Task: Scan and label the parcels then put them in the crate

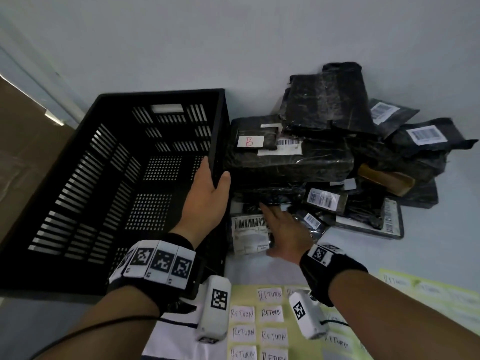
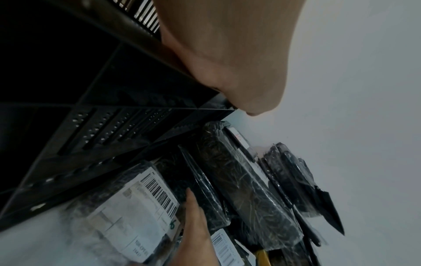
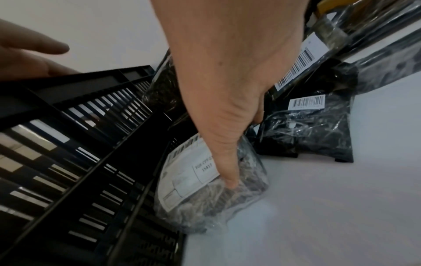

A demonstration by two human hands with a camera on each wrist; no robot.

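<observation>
A black slatted crate (image 1: 161, 93) stands empty at the left. My left hand (image 1: 207, 196) grips its right rim, thumb outside, fingers inside; the same hand (image 2: 227, 63) shows on the crate wall (image 2: 91, 90). Beside the crate lies a small plastic-wrapped parcel (image 1: 246, 229) with a white barcode label. My right hand (image 1: 283, 229) lies over its right side. The thumb of that hand (image 3: 223, 72) digs into the near end of the parcel (image 3: 187, 180), and the fingers reach over the far end. A straight right finger (image 2: 193, 199) runs along the label's edge.
A heap of black wrapped parcels (image 1: 324, 152) with barcode labels fills the right, one marked "B" (image 1: 250, 141). Near me lies a yellow-green sheet of white "RETURN" stickers (image 1: 270, 313), with another sheet (image 1: 415, 284) at the right. A pale wall rises behind.
</observation>
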